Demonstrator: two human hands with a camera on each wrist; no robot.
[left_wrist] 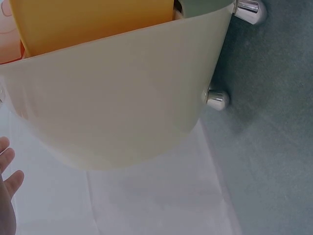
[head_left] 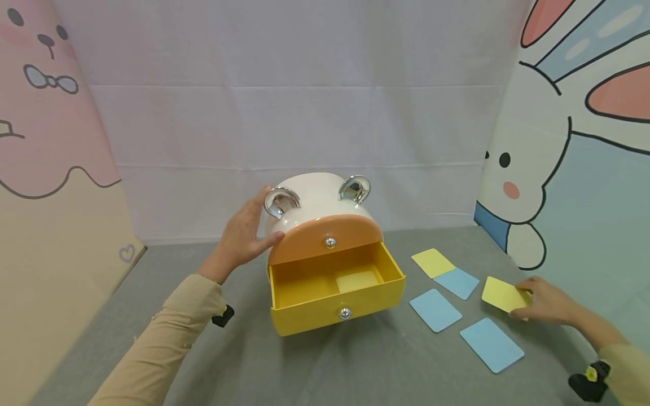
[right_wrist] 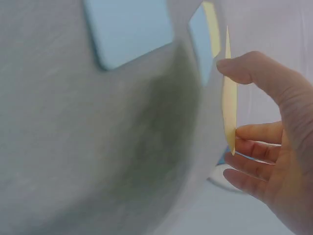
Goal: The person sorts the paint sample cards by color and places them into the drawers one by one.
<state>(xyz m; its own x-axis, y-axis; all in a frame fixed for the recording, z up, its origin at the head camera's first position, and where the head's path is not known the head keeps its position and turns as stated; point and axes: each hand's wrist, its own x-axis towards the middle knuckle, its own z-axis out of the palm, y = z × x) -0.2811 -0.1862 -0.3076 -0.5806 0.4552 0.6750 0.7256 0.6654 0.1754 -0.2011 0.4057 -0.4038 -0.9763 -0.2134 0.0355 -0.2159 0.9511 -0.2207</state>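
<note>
A small white chest (head_left: 317,194) with silver ear-like loops stands mid-table. Its lower yellow drawer (head_left: 304,322) is pulled out, and a pale yellow card (head_left: 358,281) lies inside. Above it, the orange drawer (head_left: 304,242) is closed. My left hand (head_left: 241,239) rests against the chest's left side, thumb near the orange front. In the left wrist view, the chest's white side (left_wrist: 117,103) fills the middle. Over at the right, my right hand (head_left: 550,304) pinches a yellow card (head_left: 500,293) between thumb and fingers. The right wrist view shows that card (right_wrist: 229,107) edge-on, above the table.
Right of the chest lie a yellow card (head_left: 433,263) and a blue card (head_left: 457,282), touching. Nearer are two more blue cards, one beside the drawer (head_left: 435,310) and one further front (head_left: 491,345). A white cloth (head_left: 304,113) hangs behind the grey table (head_left: 244,361).
</note>
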